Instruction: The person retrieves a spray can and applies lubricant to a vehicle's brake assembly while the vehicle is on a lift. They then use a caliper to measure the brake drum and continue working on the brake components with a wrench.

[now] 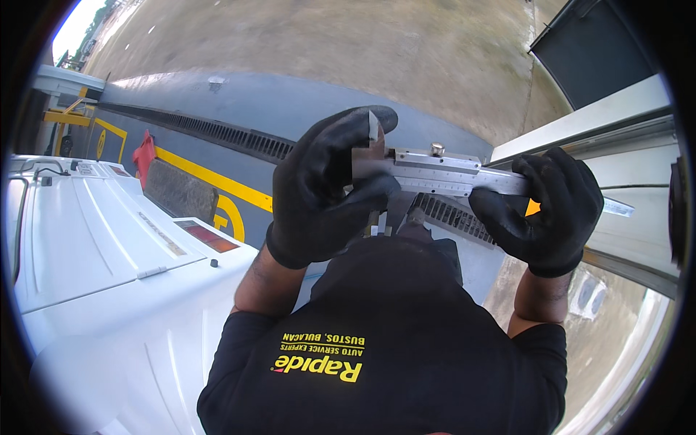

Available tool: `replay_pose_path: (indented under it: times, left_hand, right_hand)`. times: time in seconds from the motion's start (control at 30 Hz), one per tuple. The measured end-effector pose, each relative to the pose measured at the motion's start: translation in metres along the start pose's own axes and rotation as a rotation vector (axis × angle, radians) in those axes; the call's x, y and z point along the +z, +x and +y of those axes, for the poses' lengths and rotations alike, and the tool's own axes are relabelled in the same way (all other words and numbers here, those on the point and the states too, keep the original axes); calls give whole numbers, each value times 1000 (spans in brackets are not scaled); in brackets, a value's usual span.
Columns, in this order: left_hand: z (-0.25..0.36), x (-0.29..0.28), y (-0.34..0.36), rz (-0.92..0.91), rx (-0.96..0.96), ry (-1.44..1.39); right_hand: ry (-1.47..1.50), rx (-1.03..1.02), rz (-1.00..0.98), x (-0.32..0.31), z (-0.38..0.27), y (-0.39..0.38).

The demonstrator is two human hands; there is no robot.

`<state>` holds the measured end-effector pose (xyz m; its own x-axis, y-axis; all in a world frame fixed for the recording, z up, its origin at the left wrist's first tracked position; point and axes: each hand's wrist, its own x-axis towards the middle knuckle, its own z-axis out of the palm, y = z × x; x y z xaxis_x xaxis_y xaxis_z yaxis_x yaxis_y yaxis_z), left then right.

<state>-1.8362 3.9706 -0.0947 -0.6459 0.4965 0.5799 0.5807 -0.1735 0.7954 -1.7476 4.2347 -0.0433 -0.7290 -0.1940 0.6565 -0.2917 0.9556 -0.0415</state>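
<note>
Through the head camera I have the steel caliper (428,170) held up in the air in front of the wearer's chest, lying nearly level, its measuring end to my left and its beam sloping slightly down to the right. The black-gloved left hand (312,181) grips that measuring end, thumb laid across the near side and forefinger curled around beyond the upper jaws, whose tips poke up beside it. I can't tell from here how far apart the jaws stand. The black-gloved right hand (547,210) is closed around the beam farther along, thumb below and fingers folded over, and the beam's end sticks out past it. Between the two I can see the small round screw (437,148) on top of the slider. Below both forearms I get the black shirt (406,312) with yellow lettering. Off to the left stands a white vehicle (94,246) with a red tail light (209,237), and near it a red cloth (142,157). Beyond the left hand, a dark drain grating (196,125) runs across the grey floor (268,94).
</note>
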Motion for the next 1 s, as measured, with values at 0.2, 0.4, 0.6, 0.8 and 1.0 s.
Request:
replay_pose_path:
  times: [0.2,0.4,0.6,0.8,1.0]
  left_hand:
    - [-1,30,23,63,-12,15]
    - [-5,61,46,79,-16,81]
    - [-6,82,61,70,-13,113]
    - [-10,93,71,86,3,139]
    - [-18,98,87,91,19,219]
  right_hand:
    - [37,-50,35,-5,54,13]
    - [60,-70,34,-13,83,10]
    - [75,-73,57,-16,108,6]
    - [85,-47,54,-15,123,7]
    - [130,-19,29,-4,140,11]
